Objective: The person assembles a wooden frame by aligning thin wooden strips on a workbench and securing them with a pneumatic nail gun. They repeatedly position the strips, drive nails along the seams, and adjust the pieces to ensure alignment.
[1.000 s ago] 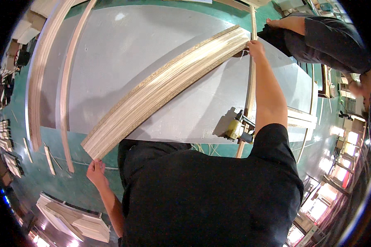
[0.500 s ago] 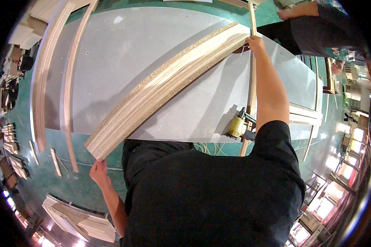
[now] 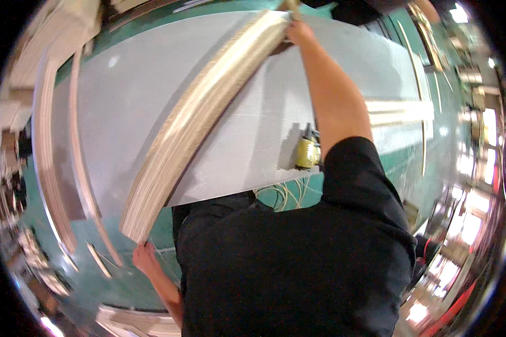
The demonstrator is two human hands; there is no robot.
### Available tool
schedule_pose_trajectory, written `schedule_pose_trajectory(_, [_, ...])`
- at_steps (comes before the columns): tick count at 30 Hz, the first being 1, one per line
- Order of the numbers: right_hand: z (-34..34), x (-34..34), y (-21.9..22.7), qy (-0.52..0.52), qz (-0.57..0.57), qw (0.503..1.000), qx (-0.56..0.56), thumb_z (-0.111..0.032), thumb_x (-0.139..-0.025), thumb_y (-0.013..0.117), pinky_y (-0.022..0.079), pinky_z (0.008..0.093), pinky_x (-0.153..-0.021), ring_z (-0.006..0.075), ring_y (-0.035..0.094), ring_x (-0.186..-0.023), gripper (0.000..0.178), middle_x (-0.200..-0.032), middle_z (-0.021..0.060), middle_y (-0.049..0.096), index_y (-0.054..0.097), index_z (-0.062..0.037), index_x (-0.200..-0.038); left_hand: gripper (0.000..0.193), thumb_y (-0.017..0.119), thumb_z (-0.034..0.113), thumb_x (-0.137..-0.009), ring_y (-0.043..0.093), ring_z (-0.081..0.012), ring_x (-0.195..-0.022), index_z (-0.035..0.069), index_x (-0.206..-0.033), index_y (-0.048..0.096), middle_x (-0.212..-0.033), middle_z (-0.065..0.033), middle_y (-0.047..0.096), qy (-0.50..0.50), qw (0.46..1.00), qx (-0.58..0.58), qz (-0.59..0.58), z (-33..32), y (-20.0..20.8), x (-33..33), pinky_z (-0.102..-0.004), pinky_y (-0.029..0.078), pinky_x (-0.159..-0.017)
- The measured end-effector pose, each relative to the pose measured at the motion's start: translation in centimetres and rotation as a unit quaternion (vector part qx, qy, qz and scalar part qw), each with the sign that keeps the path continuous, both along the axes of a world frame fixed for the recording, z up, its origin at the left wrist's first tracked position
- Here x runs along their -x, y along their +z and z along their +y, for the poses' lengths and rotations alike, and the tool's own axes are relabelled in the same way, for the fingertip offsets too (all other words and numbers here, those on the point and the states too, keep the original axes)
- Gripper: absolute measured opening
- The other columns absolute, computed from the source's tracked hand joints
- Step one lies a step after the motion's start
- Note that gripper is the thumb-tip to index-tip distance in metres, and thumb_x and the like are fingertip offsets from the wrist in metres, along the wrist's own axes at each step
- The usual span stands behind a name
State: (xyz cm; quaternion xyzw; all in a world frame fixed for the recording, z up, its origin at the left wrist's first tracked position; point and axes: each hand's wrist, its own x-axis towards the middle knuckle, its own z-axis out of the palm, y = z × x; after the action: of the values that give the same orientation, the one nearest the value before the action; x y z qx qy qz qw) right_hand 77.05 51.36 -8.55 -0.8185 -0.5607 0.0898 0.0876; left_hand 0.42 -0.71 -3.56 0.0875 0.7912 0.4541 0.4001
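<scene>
A long light-wood plank (image 3: 197, 121), striped along its length with rough, speckled edges, lies slantwise across a grey tabletop (image 3: 135, 78). Its near end juts past the table's front edge. There my left hand (image 3: 145, 257) is closed, fingers pinching the corner. At the far end my right hand (image 3: 299, 32) is closed on the plank's other corner, arm stretched out; the fingertips are partly hidden and blurred. A narrow wooden strip (image 3: 290, 5) shows just beyond that hand, the rest of it concealed by my forearm. A yellow-and-black nail gun (image 3: 306, 151) rests by my right arm.
Another thick plank (image 3: 48, 151) and a thin strip (image 3: 80, 140) lie at the table's left end. More pale boards (image 3: 399, 112) are on the right side. Coiled hose (image 3: 284, 194) hangs below the front edge. Panels (image 3: 135, 321) lean at lower left.
My view has turned, so the table and plank appear rotated and the plank stands steeper. Both hands stay at the plank's ends. The other person has mostly left the picture at the top right.
</scene>
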Motion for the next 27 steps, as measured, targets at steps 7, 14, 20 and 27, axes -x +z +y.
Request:
schedule_pose_trajectory(7, [-14.0,10.2,7.4,0.132,0.014,0.979,-0.154,-0.032,-0.094,0.071,0.052,0.0502,-0.106,0.041,0.059,-0.127,0.045,-0.14,0.0226,0.059,0.065,-0.0088,-0.132,0.057,0.078,0.025,-0.091,0.057,-0.0355,-0.121,-0.004,-0.133,0.055,-0.133,-0.0188,0.057,-0.162,0.949,0.111,0.247,-2.4,-1.1,6.6,-0.0522,0.047,-0.105])
schedule_pose_trajectory(14, [-40.2,13.9,14.1,0.157,0.065,0.983,0.071,-0.034,-0.092,0.078,0.047,0.0479,-0.108,0.0356,0.054,-0.128,0.057,-0.136,0.0184,0.056,0.061,-0.0117,-0.142,0.121,0.097,0.039,-0.058,0.024,-0.0455,-0.155,0.013,-0.161,0.039,-0.165,-0.0266,0.028,-0.5,0.633,0.06,0.588,2.7,4.7,1.1,-0.0581,0.026,-0.124])
schedule_pose_trajectory(20, [-45.9,13.2,10.9,0.167,0.04,0.985,-0.032,-0.026,-0.089,0.076,0.046,0.0488,-0.107,0.038,0.054,-0.124,0.056,-0.131,0.0173,0.057,0.06,-0.0099,-0.14,0.106,0.096,0.027,-0.056,0.038,-0.0474,-0.143,0.01,-0.149,0.046,-0.153,-0.0262,0.039,-0.585,0.66,0.027,0.469,6.1,3.8,2.9,-0.0572,0.033,-0.117])
schedule_pose_trajectory(27, [-42.6,8.4,12.9,0.172,0.009,0.957,0.235,-0.014,-0.082,0.075,0.045,0.0503,-0.109,0.0364,0.054,-0.133,0.07,-0.131,0.0157,0.06,0.051,-0.0106,-0.148,0.1,0.093,0.019,-0.057,0.042,-0.0469,-0.136,0.009,-0.145,0.046,-0.147,-0.0248,0.042,-0.582,0.633,-0.029,0.509,6.3,2.2,4.0,-0.0565,0.035,-0.115])
